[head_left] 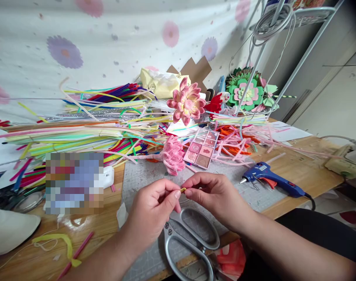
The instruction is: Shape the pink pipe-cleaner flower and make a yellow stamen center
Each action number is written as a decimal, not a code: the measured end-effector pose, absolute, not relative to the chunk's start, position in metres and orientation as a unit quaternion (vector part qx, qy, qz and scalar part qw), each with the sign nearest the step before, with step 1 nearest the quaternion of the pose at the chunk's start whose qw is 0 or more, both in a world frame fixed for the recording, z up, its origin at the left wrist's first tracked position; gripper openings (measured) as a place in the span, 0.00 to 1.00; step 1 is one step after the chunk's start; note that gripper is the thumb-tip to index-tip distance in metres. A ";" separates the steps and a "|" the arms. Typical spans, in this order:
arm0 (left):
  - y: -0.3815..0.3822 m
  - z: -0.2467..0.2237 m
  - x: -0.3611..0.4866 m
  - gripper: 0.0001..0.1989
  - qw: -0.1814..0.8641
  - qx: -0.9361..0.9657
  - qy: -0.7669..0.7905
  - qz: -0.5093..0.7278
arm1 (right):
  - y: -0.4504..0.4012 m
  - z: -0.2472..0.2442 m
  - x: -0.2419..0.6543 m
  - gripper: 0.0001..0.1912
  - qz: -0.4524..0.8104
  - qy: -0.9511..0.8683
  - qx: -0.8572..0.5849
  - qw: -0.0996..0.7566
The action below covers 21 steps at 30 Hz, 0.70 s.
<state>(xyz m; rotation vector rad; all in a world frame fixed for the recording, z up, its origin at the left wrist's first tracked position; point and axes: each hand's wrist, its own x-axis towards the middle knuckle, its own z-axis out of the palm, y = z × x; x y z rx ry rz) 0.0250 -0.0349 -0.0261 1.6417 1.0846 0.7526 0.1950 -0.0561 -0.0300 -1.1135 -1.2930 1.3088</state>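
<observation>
My left hand and my right hand meet above the grey cutting mat. Pinched between the fingertips of both is a small yellow piece, too small to make out its exact kind. Just below the hands lie large grey-handled scissors, their blades hidden behind my left hand. Beyond my fingers rests a pink pipe-cleaner flower with its stem to the left. Beside it lies an open makeup palette.
Bundles of coloured pipe cleaners cover the back of the table. A finished pink flower stands behind. On the right lies a blue hot glue gun with its cord. A yellow strip and a pink stick are at the front left.
</observation>
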 end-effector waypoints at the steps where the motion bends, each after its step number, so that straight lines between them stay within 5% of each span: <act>1: -0.035 -0.026 0.025 0.08 0.488 0.684 0.445 0.310 | -0.056 -0.031 0.194 0.11 0.523 -0.540 -0.457 0.475; 21: -0.038 -0.023 0.025 0.09 0.434 0.720 0.450 0.301 | -0.057 -0.040 0.186 0.14 0.497 -0.544 -0.455 0.500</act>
